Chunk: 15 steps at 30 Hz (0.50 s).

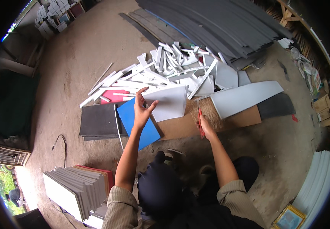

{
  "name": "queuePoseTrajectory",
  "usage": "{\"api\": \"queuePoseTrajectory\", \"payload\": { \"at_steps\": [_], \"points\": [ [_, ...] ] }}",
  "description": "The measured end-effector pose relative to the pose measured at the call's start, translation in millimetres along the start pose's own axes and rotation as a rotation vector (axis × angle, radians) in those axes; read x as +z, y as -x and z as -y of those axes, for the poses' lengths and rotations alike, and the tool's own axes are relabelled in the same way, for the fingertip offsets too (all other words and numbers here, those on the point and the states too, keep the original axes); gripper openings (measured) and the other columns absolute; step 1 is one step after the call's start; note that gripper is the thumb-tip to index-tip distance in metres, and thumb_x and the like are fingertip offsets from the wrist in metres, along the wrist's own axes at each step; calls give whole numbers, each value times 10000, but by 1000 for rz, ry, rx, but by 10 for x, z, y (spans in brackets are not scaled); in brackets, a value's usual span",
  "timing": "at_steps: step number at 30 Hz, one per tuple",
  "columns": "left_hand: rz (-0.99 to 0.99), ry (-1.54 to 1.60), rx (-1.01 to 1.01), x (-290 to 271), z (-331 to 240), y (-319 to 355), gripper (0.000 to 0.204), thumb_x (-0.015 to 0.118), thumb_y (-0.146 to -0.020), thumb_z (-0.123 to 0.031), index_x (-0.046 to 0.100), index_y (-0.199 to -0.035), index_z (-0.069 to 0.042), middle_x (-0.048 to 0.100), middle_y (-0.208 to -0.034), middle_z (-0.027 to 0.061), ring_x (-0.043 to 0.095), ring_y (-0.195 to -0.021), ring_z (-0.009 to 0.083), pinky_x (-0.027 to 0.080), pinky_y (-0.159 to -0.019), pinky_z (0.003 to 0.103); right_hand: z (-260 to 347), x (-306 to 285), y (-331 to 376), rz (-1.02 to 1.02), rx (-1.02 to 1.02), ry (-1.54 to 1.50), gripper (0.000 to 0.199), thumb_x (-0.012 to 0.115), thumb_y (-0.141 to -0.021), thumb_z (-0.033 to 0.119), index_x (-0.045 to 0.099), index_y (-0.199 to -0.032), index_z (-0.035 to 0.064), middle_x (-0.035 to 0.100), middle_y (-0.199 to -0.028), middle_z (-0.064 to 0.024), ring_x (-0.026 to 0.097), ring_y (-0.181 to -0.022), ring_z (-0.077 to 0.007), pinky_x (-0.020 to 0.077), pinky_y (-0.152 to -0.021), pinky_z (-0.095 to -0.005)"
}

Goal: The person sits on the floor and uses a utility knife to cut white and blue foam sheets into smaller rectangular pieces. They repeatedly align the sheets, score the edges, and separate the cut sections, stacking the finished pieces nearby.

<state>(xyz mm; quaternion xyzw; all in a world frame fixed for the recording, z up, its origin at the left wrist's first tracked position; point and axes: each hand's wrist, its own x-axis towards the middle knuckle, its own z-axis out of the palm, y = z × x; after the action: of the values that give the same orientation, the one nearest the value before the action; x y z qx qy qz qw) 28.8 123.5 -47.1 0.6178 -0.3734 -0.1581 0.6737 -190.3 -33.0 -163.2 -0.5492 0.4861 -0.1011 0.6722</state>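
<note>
My right hand (205,128) is closed around a slim red utility knife (200,118), its tip pointing away from me over a scuffed part of the brown board (231,121). My left hand (143,110) is raised with thumb and fingers apart in a curve. It is at the left edge of a white rectangular panel (169,103); whether it touches the panel I cannot tell. Under that arm, a blue panel (140,128) lies at an angle, partly over black sheets (98,120). A long pale panel (249,97) with a curved end rests on the brown board's right side.
Beyond the board lies a heap of white offcut strips (169,65). Long dark grey sheets (214,23) are stacked at the far right. A row of upright panels (77,191) stands near left, white sheets (317,183) near right, beside a gold frame (290,218).
</note>
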Motion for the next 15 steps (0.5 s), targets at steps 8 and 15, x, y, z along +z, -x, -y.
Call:
{"api": "queuePoseTrajectory", "payload": {
  "at_steps": [8,15],
  "points": [
    [307,-836,268,-83,-623,-107,365,703,-680,-302,599,-951,-81,607,-925,78,604,-797,262,466,-743,364,1032,2,979,20,-358,121,282,420,-863,259,417,-990,8,517,-677,-135,526,-551,-246,436,-491,-360],
    [550,-1303,630,277,-711,-129,368,519,-829,-283,443,-1150,-119,555,-996,94,589,-879,233,481,-740,351,1187,165,1624,-247,-646,640,344,383,-896,251,424,-1040,-59,567,-792,-285,557,-763,-437,445,-647,-493]
  ]
}}
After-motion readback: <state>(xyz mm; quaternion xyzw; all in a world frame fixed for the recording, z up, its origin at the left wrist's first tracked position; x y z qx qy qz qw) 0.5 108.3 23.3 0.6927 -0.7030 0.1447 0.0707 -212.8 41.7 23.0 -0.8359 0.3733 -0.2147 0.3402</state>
